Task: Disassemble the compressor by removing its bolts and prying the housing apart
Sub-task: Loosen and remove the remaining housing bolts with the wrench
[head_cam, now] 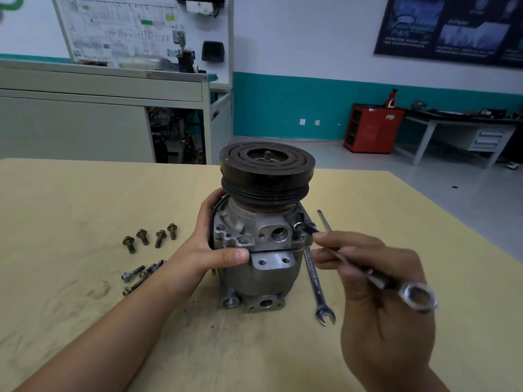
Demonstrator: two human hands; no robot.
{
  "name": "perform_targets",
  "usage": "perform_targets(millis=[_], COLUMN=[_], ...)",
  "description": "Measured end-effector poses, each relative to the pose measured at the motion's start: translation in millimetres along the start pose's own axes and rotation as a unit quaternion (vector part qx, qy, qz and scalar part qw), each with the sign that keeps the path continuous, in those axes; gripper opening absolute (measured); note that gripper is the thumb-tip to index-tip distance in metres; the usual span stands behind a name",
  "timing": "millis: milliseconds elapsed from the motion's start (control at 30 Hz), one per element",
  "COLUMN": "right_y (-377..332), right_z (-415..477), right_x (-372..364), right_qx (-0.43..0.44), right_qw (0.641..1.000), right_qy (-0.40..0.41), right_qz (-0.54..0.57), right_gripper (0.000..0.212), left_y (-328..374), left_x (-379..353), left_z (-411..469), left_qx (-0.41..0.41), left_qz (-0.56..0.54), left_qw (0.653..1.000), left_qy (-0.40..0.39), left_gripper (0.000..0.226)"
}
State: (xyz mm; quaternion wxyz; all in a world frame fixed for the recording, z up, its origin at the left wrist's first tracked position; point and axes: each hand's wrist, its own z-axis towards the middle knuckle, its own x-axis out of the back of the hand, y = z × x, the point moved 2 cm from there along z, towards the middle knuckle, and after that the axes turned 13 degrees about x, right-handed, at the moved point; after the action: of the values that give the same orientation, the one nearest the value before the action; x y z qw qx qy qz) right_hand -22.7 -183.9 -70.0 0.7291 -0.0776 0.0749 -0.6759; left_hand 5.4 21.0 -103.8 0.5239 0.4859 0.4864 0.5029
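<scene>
The compressor [263, 244] stands upright on the wooden table [85, 193], pulley up. The left hand [209, 250] grips its housing at the side; the right hand [376, 292] pinches a combination wrench [373, 277], its open end on a flange bolt [298, 227].

Pale yellow wooden tabletop [85, 193], grey cast-metal compressor with black grooved pulley [263, 278] standing upright near centre, four short flanged bolts [143, 236] grouped well to its left, longer silver bolts [133, 273] just below them, silver open-ended spanner [314, 278] lying just right of the compressor base
</scene>
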Motion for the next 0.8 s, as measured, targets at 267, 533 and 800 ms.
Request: perform_targets(millis=[267,533,800], right_y=[2.4,6.6,46.0], right_z=[0.6,2.4,22.4], right_x=[5.6,6.4,19.1], right_qx=[-0.135,-0.155,-0.375], right_qw=[0.980,0.976,0.904], right_qy=[0.144,0.152,0.187], right_qz=[0.017,0.012,0.081], right_gripper=[0.010,0.009,0.025], left_y=[-1.1,-1.8,-0.9], left_x=[-0.1,0.0,0.1], left_z=[1.1,1.5,1.1], left_qx=[-0.004,-0.005,-0.006], left_qz=[-0.009,-0.011,-0.012], left_qw=[1.000,1.000,1.000], left_qy=[0.000,0.000,0.001], left_gripper=[0.103,0.100,0.102])
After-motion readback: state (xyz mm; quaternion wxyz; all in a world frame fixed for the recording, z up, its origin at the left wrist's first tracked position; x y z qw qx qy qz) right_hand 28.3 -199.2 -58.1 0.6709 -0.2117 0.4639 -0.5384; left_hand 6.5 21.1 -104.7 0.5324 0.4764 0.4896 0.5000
